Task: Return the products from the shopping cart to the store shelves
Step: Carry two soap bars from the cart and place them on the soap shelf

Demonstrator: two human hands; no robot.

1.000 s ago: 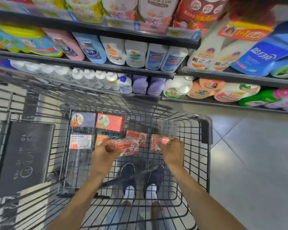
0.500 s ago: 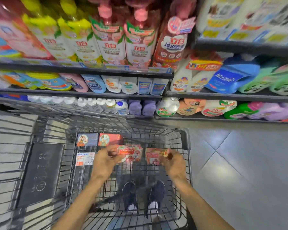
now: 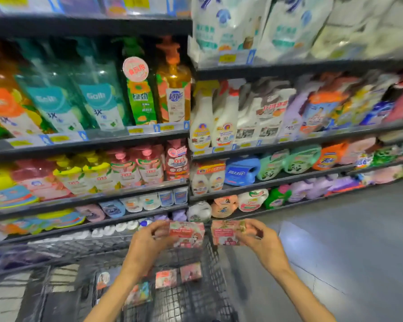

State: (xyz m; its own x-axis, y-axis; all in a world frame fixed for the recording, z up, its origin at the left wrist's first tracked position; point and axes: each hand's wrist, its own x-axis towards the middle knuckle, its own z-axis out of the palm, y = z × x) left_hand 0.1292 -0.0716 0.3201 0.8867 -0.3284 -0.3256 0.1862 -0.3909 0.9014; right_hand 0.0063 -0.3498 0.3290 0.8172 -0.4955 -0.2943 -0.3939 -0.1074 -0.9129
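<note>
Two pink soap boxes held above shopping cart (image 3: 205,296): left hand (image 3: 147,242) grips one (image 3: 187,234), right hand (image 3: 263,242) pinches other (image 3: 226,232). Detergent shelves (image 3: 89,140) ahead; more boxes (image 3: 178,276) remain in cart. Since 0.5 s ago, both boxes raised clear of basket.

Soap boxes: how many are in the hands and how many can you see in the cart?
In the left hand: 1 soap box
In the right hand: 1 soap box
In the cart: 4 boxes show, two pink and two more, blurred
Total: 6
</note>
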